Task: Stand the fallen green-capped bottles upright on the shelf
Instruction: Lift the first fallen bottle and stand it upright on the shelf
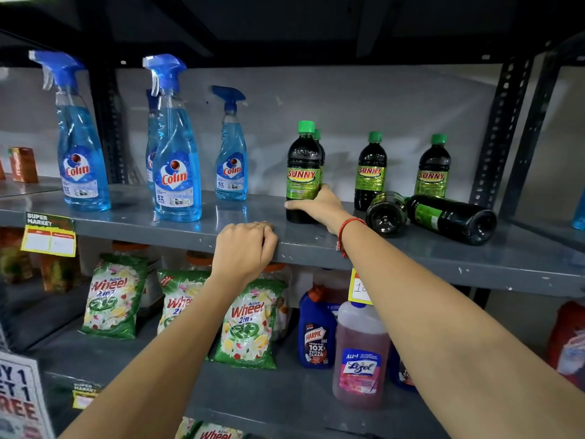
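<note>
Right hand (pixel 319 206): fingers (pixel 292 204) curled closed around the lower body of an upright green-capped bottle (pixel 302 172), thumb side toward the label. Bottle's long axis vertical, cap up, base on the grey shelf (pixel 474 258). A second upright bottle stands directly behind it, mostly hidden.

Left hand (pixel 245 248): fingers (pixel 253 228) bent over the front lip of the shelf, gripping the edge, no bottle in it. It sits just left of and below the right hand.

Two fallen bottles lie just right of the right wrist. The nearer fallen bottle (pixel 386 213) has its base toward the camera, long axis running back into the shelf. The farther fallen bottle (pixel 452 218) lies with its long axis roughly left to right, base to the right and toward the front. Its cap is hidden.

Behind these, two standing bottles (pixel 371 171) (pixel 433 167), caps up.

Right forearm reaches up from lower right, a red thread band (pixel 345 231) at the wrist. Left forearm rises from lower left, wrist straight.
</note>
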A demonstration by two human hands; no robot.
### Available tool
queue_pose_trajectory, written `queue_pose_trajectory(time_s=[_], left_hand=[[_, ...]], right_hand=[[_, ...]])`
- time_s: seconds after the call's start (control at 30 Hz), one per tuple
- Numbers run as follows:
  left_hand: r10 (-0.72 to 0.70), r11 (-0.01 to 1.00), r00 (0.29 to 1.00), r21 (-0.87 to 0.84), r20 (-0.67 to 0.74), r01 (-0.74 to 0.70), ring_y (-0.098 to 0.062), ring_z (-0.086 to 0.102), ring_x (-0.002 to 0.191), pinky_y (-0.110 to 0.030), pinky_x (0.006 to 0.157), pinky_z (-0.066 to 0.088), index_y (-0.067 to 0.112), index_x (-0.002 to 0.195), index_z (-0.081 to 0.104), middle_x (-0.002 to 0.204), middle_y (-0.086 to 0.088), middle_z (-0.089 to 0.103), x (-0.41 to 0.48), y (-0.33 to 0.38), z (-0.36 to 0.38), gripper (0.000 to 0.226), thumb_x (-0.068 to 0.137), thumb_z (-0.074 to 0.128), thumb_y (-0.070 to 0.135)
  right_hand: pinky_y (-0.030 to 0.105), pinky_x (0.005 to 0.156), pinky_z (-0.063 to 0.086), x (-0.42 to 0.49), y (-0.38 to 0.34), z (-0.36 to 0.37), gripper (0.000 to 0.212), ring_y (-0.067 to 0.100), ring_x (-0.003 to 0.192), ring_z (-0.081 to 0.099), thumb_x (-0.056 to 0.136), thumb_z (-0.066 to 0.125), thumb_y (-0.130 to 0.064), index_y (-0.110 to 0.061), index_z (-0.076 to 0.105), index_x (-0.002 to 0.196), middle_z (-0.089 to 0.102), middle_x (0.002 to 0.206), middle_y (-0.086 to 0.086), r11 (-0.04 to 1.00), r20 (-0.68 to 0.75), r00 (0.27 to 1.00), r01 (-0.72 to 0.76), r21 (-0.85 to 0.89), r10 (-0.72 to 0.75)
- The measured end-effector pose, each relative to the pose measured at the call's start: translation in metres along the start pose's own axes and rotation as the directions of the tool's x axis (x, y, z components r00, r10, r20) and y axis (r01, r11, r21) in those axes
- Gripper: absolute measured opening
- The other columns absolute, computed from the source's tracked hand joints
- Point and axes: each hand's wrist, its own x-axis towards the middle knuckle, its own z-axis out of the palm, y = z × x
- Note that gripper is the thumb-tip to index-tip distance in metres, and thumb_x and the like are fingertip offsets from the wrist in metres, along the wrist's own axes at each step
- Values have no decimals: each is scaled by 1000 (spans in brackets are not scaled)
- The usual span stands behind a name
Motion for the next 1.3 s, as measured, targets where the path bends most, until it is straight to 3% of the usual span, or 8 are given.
queue_pose_trajectory(time_s=[0.33, 0.57, 0.83, 0.97, 1.07, 1.17, 1.23, 1.3], left_hand=[[1, 1000, 1000, 15, -26, 0, -23, 61, 56, -30, 56, 44, 9, 73, 70, 68, -4, 71, 0, 0, 2, 48, 87, 28, 25], [27, 999, 997, 24, -77, -25, -27, 54, 44, -28, 50, 35, 11, 54, 53, 52, -6, 62, 0, 2, 0, 40, 86, 32, 21], [37, 999, 998, 12, -56, -36, -28, 55, 45, -29, 50, 38, 9, 56, 55, 55, -9, 64, -1, 1, -1, 41, 87, 31, 21], [33, 999, 998, -31, -53, -34, -29, 56, 47, -29, 51, 37, 8, 58, 56, 57, -11, 65, -1, 2, -1, 43, 88, 29, 24], [-120, 980, 984, -174, -128, 97, -34, 65, 75, -33, 61, 45, 2, 90, 67, 90, -18, 71, -7, 5, -1, 46, 91, 29, 27], [-117, 968, 960, -246, -254, 52, -30, 53, 116, -38, 92, 41, -1, 123, 56, 126, -18, 59, -11, 21, -1, 46, 92, 35, 25], [33, 969, 953, -225, -300, -104, -27, 49, 119, -36, 92, 38, 0, 124, 55, 129, -16, 56, -6, 40, -1, 44, 92, 38, 23], [158, 949, 955, -229, -250, -216, -26, 53, 116, -37, 92, 41, -1, 121, 58, 126, -16, 59, 7, 62, -1, 43, 92, 38, 24]], right_hand=[[25, 89, 48, -11, -1, 5, 85, 18, 110, 62, 45, 84, -58, -23, 62, 119, 68, 116, -2, 996, -48, 995, 81, -46, -83], [35, 97, 51, -39, -4, 6, 80, 17, 110, 60, 46, 81, -61, -26, 63, 115, 68, 113, -4, 982, 16, 984, 178, -60, -177], [24, 84, 51, -54, -9, 6, 88, 14, 104, 63, 40, 77, -65, -24, 62, 117, 69, 111, -5, 986, 9, 987, 161, -34, -161], [23, 84, 43, -65, -12, -3, 79, 11, 104, 58, 61, 85, -51, -17, 54, 125, 64, 115, -4, 981, -1, 981, 193, 35, -193], [22, 87, 45, -69, -18, -28, 73, 13, 106, 56, 76, 75, -49, -11, 48, 132, 58, 119, 0, 954, -133, 956, 276, 114, -260], [23, 83, 48, -53, -18, -71, 55, 17, 101, 57, 85, 68, -45, -4, 58, 119, 61, 113, 7, 937, -328, 878, 335, -103, -349], [38, 89, 51, -41, -14, -101, 50, 29, 107, 59, 85, 63, -46, -5, 62, 113, 64, 114, 14, 917, -380, 866, 191, -350, -326], [37, 85, 48, -37, -10, -124, 52, 35, 112, 59, 87, 61, -47, -3, 62, 116, 62, 119, 18, 839, -368, 909, -40, -542, -194]])
